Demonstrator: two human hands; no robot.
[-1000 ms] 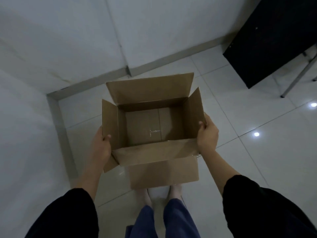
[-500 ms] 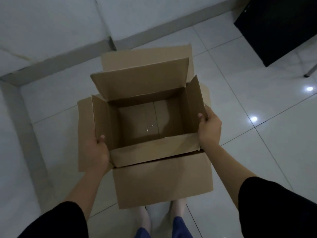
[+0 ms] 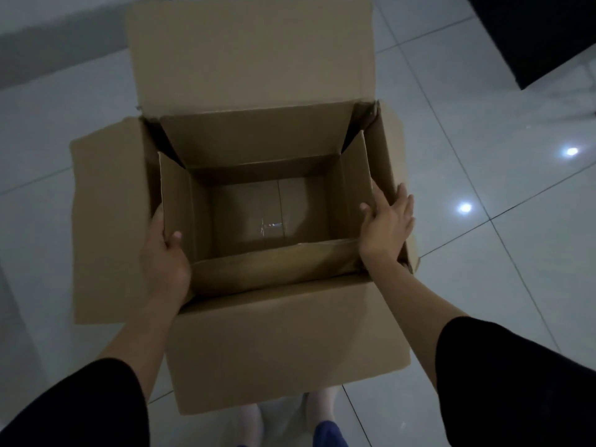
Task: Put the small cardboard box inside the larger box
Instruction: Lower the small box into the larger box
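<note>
left hand (image 3: 164, 259) grip clamps small cardboard box (image 3: 258, 201) flap; right hand (image 3: 387, 221) splayed; larger box (image 3: 283, 343) around.

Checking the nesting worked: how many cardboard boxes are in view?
2: the small box sits inside the larger box, whose flaps spread on the floor. Nothing else seems hidden.

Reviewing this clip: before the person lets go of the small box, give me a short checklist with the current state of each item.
1. Small cardboard box within the larger box opening: ok, its walls sit inside the big box's rim.
2. Fully seated on the larger box's floor: cannot tell, the bottom contact is hidden.
3. Larger box's flaps clear of the opening: ok, all four are folded outward.
4. Left hand grip: ok, thumb over the small box's left wall.
5. Right hand grip: not ok, fingers spread open against the right wall.
6. Small box empty: ok, only its taped floor shows.
</note>
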